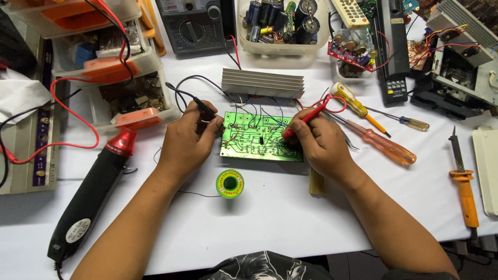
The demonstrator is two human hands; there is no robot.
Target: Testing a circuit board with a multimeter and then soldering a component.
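White desk [270, 218] surface fills the view, crowded with electronics repair gear. Nearest the person, just short of the fingers, a green solder spool [230, 183] lies flat, within easy reach. At the left hand's outer side a black heat gun [93, 194] with a red nozzle lies parked, its tip turned away from the work. The left hand [187, 142] pinches a black multimeter probe [205, 109] between closed fingers, tip down at the left edge of the green circuit board [259, 137]. The right hand [319, 140] grips a red probe [306, 118] pen-fashion, its tip on the board's middle, so both leads touch at once. The board lies flat between the two hands, solder side up. Beyond the right fingers rest screwdrivers [381, 142]; beyond the board a finned aluminium heatsink [262, 83], then the multimeter [194, 26] and a tub of capacitors [282, 23].
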